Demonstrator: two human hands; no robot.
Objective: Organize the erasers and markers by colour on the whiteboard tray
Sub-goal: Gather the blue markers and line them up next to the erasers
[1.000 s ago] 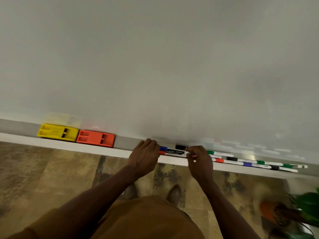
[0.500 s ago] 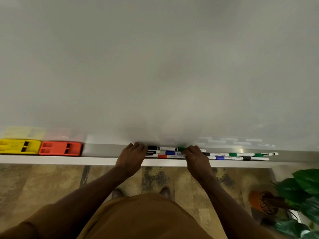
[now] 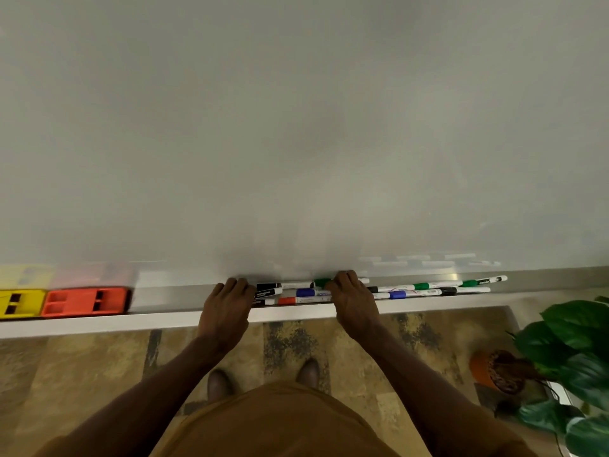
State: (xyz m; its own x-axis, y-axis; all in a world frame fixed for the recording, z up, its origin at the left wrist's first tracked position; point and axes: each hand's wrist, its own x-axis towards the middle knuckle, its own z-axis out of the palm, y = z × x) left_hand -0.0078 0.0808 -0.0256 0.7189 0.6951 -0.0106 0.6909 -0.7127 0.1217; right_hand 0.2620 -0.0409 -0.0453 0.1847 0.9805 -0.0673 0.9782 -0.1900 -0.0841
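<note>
A yellow eraser [image 3: 20, 303] and an orange eraser [image 3: 86, 301] lie side by side at the left of the whiteboard tray [image 3: 164, 319]. A bunch of markers lies between my hands: black-capped ones [image 3: 268, 286], a blue-capped one [image 3: 305, 292], a red-capped one [image 3: 289, 300] and a green-capped one [image 3: 321, 282]. My left hand [image 3: 227, 308] rests fingers-down at the bunch's left end. At the right end, my right hand [image 3: 351, 298] covers the markers with curled fingers. More green, blue and black markers [image 3: 425, 289] lie further right.
The blank whiteboard [image 3: 296, 127] fills the upper view. A potted plant [image 3: 560, 357] in an orange pot stands on the floor at the right, below the tray's end. My shoes show on the patterned floor beneath.
The view has swung right, so the erasers sit nearer the left edge. Both hands stay at the ends of the marker bunch, which now looks pressed closer together.
</note>
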